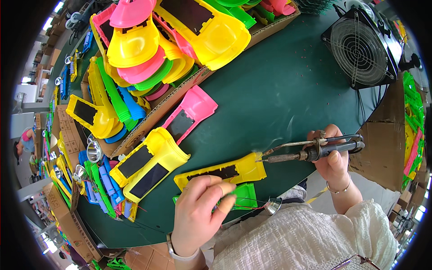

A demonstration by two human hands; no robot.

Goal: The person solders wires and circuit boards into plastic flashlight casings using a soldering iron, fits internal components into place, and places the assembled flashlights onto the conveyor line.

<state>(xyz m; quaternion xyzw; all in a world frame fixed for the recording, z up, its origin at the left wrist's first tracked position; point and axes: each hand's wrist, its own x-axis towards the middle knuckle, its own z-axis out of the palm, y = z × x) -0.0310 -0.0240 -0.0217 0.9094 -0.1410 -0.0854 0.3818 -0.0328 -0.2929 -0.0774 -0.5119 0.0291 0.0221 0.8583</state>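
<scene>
In my right hand (332,157) is a soldering iron (292,157) with a thin feed tube along its upper side. Its tip is at the right end of a yellow plastic housing (249,168) with a dark panel. My left hand (203,207) hovers over the near side of that housing, fingers curled together; whatever they pinch is too small to make out. Partly under this hand lies a green housing (246,196), with thin wires running to a small silver reflector cup (272,206) near my clothing.
Left of the work lie yellow housings (150,173) and a pink housing (191,112). A cardboard box (202,74) heaped with coloured housings stands behind. At far right are a black fan (360,49) and another cardboard box (380,135). Reflectors and blue parts (101,180) crowd the left edge.
</scene>
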